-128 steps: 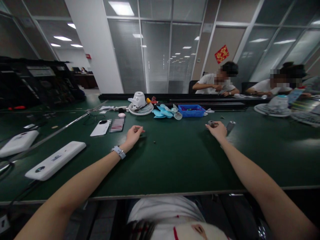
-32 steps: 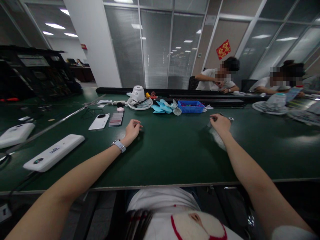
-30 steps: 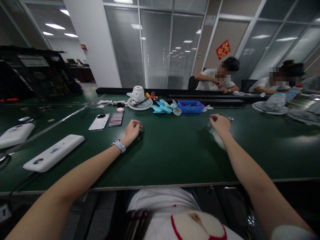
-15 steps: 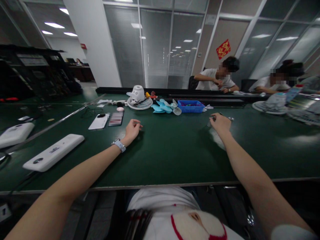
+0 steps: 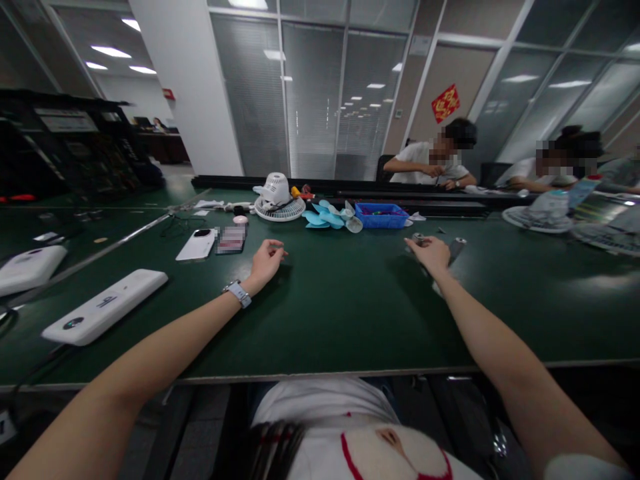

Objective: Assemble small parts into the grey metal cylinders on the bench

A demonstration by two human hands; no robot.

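Note:
My left hand (image 5: 267, 263) rests on the green table with its fingers loosely bent and apart, and nothing shows in it. A watch (image 5: 237, 293) is on that wrist. Over the right part of the table, my right hand (image 5: 432, 255) has its fingers closed on a grey piece (image 5: 419, 237), mostly hidden by the hand; its kind is unclear. Just beyond the hand's right side lies another dark grey piece (image 5: 457, 247) with a rounded end. Nearest to my left hand are a dark phone (image 5: 232, 239) and a white phone (image 5: 196, 245).
Along the back stand a white fan part (image 5: 277, 190), blue fan blades (image 5: 325, 217) and a blue basket (image 5: 381, 223). A long white device (image 5: 106, 307) lies at left. More fan parts (image 5: 540, 212) are at right. Across the table sits a co-worker (image 5: 435, 163), with others further right.
My right hand has shifted slightly left and toward me, with the grey piece at its fingers. The dark grey piece beside it now shows more. My left hand has stayed nearly still.

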